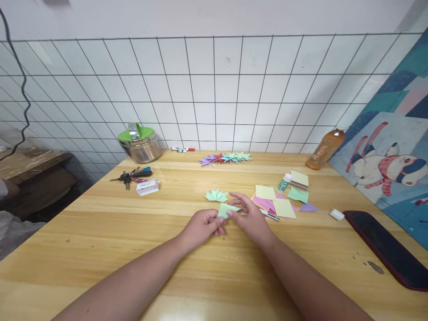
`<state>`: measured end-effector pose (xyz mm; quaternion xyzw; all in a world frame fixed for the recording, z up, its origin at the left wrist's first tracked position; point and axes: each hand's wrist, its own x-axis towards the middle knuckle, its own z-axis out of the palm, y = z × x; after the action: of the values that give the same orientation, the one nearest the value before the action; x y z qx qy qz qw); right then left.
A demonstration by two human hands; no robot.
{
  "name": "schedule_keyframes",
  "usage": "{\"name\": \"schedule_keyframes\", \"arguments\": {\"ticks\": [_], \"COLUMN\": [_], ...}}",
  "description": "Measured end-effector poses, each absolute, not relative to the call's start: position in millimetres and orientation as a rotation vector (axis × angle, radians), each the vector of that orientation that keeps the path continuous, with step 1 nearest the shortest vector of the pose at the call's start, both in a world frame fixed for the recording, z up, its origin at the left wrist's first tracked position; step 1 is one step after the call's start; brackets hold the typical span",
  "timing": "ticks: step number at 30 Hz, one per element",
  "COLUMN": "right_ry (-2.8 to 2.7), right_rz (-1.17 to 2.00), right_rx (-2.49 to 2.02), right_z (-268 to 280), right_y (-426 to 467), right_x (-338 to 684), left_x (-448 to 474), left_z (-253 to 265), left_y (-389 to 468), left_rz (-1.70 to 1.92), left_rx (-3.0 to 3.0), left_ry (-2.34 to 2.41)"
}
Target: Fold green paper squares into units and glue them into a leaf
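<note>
A small light-green piece of folded paper (226, 209) is held between my two hands, a little above the wooden table. My left hand (203, 225) pinches its left edge between thumb and fingers. On the right side, my right hand (250, 218) grips the paper with the thumb in front and the fingers behind. Just beyond my hands lies a fan-shaped green paper piece (216, 195) with several points. Yellow and pink paper squares (284, 208) overlap to the right of my right hand, with a pen (270, 215) along their near edge.
Purple, red and green folded paper pieces (225, 158) lie near the tiled wall beside markers (183, 149). Keys (133, 176), a white box (147, 187) and a green-lidded steel pot (140, 145) are left. Right are a glue stick (284, 183), bottle (325, 150), eraser (336, 215) and phone (388, 247).
</note>
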<state>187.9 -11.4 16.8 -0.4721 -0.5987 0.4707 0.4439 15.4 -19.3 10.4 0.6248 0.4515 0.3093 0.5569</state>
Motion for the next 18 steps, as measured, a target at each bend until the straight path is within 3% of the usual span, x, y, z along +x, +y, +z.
{"name": "schedule_keyframes", "arguments": {"ticks": [6, 18], "right_ry": [-1.315, -1.11], "right_rz": [1.529, 1.553], "right_rx": [-1.197, -1.211], "right_z": [15.0, 15.9], "right_y": [-16.1, -16.3], "right_x": [178.3, 176.8], "left_x": [13.6, 15.6], "left_z": [9.3, 12.8], "left_y": [-15.7, -15.3], "left_rz": [0.859, 0.832], "left_rx": [1.382, 1.46], "left_ry": [1.072, 1.035]}}
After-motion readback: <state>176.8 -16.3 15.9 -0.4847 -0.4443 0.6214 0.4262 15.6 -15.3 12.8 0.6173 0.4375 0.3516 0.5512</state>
